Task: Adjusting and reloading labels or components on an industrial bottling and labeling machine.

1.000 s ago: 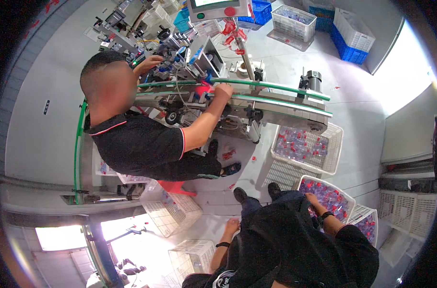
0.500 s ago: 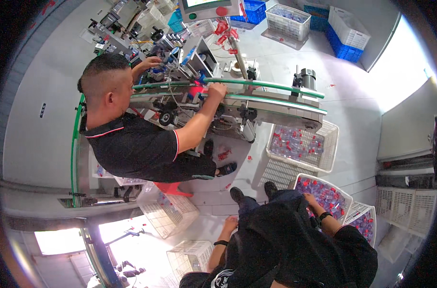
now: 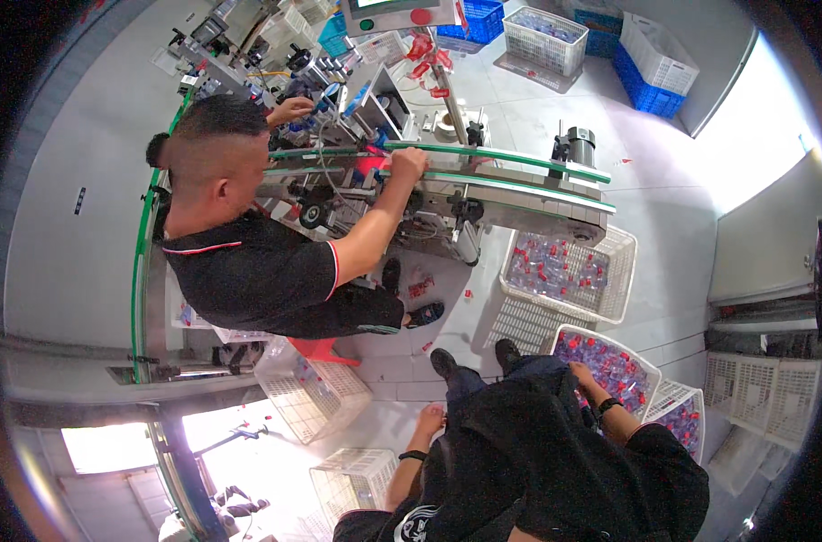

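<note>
My left hand (image 3: 431,419) rests beside my left thigh, its fingers loosely bent and nothing visible in them. On the other side, my right hand (image 3: 581,373) lies against my right thigh, fingers apart as far as they show. Close to it stands a white crate (image 3: 555,336) filled with small clear bottles with red caps (image 3: 609,366). Both hands are small in the picture, and their palms are hidden. A dark band sits on each of my wrists.
A co-worker (image 3: 248,271) in black stands at a conveyor (image 3: 519,194) with green rails, one hand at the rail. Below its end sits a crate of bottles (image 3: 555,266). Another bottle crate (image 3: 686,420) is at my right; white crates (image 3: 316,388) stand at left.
The co-worker's head and upper body have shifted slightly right, toward the conveyor. My hands stay in nearly the same places.
</note>
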{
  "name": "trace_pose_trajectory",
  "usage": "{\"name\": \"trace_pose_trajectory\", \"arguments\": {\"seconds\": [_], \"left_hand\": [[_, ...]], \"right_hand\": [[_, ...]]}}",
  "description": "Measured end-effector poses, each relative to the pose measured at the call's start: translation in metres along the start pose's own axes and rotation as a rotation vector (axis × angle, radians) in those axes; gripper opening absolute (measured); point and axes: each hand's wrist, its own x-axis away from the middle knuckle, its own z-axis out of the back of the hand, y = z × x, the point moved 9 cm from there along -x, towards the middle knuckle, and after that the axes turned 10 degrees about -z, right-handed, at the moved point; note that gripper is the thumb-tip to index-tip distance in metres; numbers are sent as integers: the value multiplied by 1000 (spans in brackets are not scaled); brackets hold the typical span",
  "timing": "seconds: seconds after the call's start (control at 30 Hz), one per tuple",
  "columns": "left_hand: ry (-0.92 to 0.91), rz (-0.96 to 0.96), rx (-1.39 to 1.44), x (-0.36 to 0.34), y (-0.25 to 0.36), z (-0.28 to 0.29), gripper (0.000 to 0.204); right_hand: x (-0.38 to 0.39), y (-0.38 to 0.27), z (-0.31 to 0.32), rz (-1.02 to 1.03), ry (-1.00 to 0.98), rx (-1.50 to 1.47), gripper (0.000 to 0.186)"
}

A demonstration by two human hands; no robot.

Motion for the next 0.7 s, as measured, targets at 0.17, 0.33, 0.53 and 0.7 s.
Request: {"name": "trace_pose_trajectory", "arguments": {"seconds": [0.17,0.33,0.53,0.7], "left_hand": [[71,-385,-246,3,13,3,21],[40,413,235,10,9,-5,22],[91,443,260,17,15,-2,24],[68,438,282,11,21,-3,26]], "right_hand": [[4,-1,-1,-132,-64,-103,32],[23,-17,3,-260,-159,-373,37],[15,-3,-3,-279,-97,-378,42],[-6,32,-11,-79,-80,-9,35]]}}
